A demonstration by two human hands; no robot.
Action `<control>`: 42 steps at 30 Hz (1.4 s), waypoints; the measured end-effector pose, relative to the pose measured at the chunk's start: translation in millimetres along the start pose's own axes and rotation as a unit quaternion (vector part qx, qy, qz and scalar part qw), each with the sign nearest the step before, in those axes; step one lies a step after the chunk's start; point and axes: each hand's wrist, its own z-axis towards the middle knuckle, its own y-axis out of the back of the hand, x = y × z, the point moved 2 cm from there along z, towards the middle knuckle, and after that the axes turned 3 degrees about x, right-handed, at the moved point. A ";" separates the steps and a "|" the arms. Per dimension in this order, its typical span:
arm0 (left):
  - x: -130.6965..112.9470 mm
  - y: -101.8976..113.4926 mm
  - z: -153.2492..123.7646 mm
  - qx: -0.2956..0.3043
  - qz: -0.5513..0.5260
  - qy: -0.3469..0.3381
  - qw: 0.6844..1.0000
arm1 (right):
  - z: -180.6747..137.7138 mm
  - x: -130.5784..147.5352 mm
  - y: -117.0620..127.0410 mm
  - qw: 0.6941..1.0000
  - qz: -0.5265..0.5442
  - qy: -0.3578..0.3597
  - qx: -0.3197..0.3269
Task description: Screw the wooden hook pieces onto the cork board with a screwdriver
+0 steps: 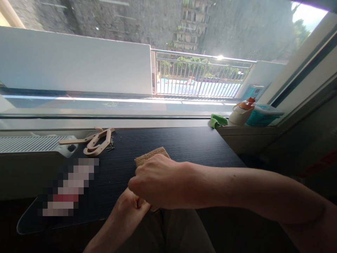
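A piece of wooden board (151, 154) with a rough, pitted far end lies at the near edge of the dark table, mostly covered by my hands. My right hand (152, 177) is closed in a fist on top of the board; whatever it grips is hidden beneath the fingers. Below and to the left, my left hand (131, 205) is closed at the near part of the board, partly covered by my right hand. At the back left lie pale wooden curved pieces (98, 142), with several small screws or nails (111, 144) beside them.
The black table (189, 144) stands against a window sill. A radiator (34, 144) is at the left. On the sill are a green cloth (218, 120), a cream container with an orange-brown top (239, 113) and a teal box (263, 116). A blurred-out item (71, 186) lies at the left.
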 end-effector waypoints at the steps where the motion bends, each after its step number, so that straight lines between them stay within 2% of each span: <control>1: -0.5 0.0 0.2 0.001 0.008 -0.002 1.000 | 1.3 -1.2 -1.4 1.000 0.003 -0.005 0.009; 3: -2.1 0.1 0.8 -0.002 0.018 -0.005 1.000 | 3.9 -4.7 -5.3 1.000 0.008 -0.006 0.007; 8: -6.0 2.4 1.3 -0.020 0.020 -0.007 1.000 | 8.0 -15.8 -18.0 0.998 -0.009 0.023 -0.051; 11: 1.4 1.4 -3.8 -0.031 0.003 0.029 0.999 | 8.1 -19.1 -22.7 0.996 -0.027 0.039 -0.073; 13: 10.4 -2.8 -10.6 -0.058 -0.027 0.040 0.997 | 7.0 -19.7 -23.3 0.994 -0.032 0.044 -0.091; 17: 25.2 -20.1 -26.9 -0.114 -0.057 0.000 0.992 | 4.9 -20.1 -23.3 0.994 -0.047 0.045 -0.086; 21: 25.7 -36.3 -33.9 -0.149 -0.043 -0.050 0.987 | 7.3 -20.6 -23.7 0.995 -0.053 0.038 -0.079; 26: 26.7 -34.8 -17.6 -0.153 -0.060 -0.052 0.985 | 0.3 -30.3 -13.7 0.997 -0.033 0.005 -0.068; 28: 28.4 -25.1 -4.2 -0.149 -0.062 -0.043 0.986 | -11.4 -43.3 -8.6 0.994 0.012 -0.034 -0.102; 29: 28.6 -19.0 2.8 -0.145 -0.062 -0.036 0.987 | -18.3 -51.4 -7.9 0.988 0.043 -0.039 -0.145; 32: 24.9 -2.7 20.9 -0.104 -0.074 -0.017 0.992 | -34.7 -84.4 -23.9 0.936 0.191 -0.095 -0.280; 34: 20.8 3.2 28.3 -0.069 -0.099 0.002 0.993 | -37.2 -107.7 -47.8 0.876 0.311 -0.124 -0.347; 37: 15.6 5.3 34.7 -0.035 -0.133 0.021 0.990 | -31.7 -134.9 -85.0 0.770 0.442 -0.169 -0.429; 39: 12.5 6.0 38.0 -0.034 -0.143 0.000 0.989 | -25.9 -144.0 -102.0 0.707 0.510 -0.181 -0.455; 42: 8.5 8.0 42.2 -0.031 -0.146 -0.039 0.988 | -18.9 -145.5 -113.8 0.627 0.564 -0.174 -0.509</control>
